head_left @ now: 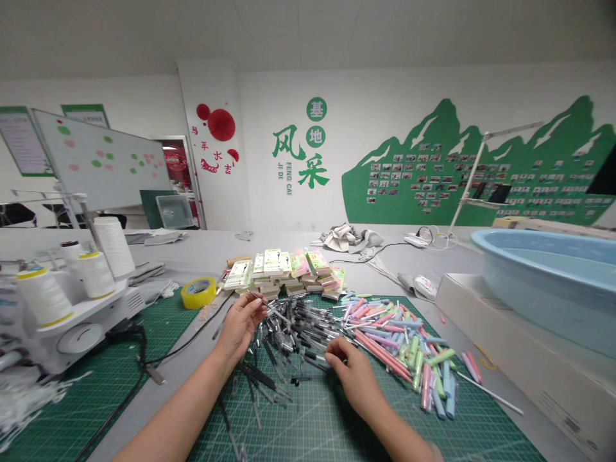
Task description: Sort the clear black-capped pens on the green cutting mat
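At the far left of the frame, white thread cones (pixel 44 298) on and around a white sewing machine (pixel 79 337), with a loose tangle of white threads (pixel 33 391) at lower left. Above, in the upper left, a whiteboard (pixel 106 160) dotted with green and pink shapes. Right of the machine, a roll of yellow tape (pixel 199 301) lying flat at the edge of a green cutting mat (pixel 166 327), near a black cable (pixel 192 340).

Left of centre, with the left hand (pixel 244 321), pinches a thin rod (pixel 272 305) between thumb and fingertips, just above the left side of a pile of clear and black pen parts (pixel 301 324). Behind that pile, in the middle of the frame, small pale boxes (pixel 279 264) in uneven stacks. Under the pile, a second cutting mat (pixel 289 423), also green.

Right of centre, with the right hand (pixel 353 372), curls fingers toward the thumb at the right edge of the pen parts, close to a black-ended piece (pixel 315 356); cannot tell whether it is gripped. Beside the pile on the right, a spread of pink, blue, green and purple tubes (pixel 416 343). Farther back, crumpled pale cloth (pixel 349 239) on a grey table (pixel 404 256). At the right edge, a blue basin (pixel 543 289) above a long white box (pixel 514 353).
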The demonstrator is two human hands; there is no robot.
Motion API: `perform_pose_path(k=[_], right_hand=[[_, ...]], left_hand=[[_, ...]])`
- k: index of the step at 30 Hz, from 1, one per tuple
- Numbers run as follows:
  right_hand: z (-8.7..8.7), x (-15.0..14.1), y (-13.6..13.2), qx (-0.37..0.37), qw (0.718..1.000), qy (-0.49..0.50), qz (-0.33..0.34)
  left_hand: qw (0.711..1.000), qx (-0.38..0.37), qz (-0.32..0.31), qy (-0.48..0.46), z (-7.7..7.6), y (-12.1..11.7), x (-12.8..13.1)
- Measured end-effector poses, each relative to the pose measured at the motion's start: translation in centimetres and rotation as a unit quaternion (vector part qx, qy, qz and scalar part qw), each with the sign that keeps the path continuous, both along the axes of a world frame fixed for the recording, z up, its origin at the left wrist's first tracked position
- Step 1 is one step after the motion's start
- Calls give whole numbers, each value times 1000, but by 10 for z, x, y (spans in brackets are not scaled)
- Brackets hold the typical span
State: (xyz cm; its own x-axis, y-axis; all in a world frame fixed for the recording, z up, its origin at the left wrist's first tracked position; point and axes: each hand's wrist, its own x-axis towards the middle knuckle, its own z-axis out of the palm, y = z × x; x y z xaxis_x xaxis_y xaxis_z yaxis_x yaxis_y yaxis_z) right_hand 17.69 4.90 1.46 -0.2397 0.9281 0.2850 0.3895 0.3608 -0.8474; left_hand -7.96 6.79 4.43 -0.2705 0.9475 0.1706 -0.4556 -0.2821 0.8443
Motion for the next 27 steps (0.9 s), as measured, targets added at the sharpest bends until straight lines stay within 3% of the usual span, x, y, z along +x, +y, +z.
perform_pose_path(k=[15, 23, 27], right_hand=[[-6, -1, 3, -54, 998, 22, 31], [-8, -2, 3, -69, 995, 42, 52], [-11, -6, 1, -138, 982, 102, 82]], left_hand=[[1000, 2, -8, 20, 2, -1, -1], [992, 4, -49, 118, 5, -6, 10], [974, -11, -96, 203, 7, -13, 25]])
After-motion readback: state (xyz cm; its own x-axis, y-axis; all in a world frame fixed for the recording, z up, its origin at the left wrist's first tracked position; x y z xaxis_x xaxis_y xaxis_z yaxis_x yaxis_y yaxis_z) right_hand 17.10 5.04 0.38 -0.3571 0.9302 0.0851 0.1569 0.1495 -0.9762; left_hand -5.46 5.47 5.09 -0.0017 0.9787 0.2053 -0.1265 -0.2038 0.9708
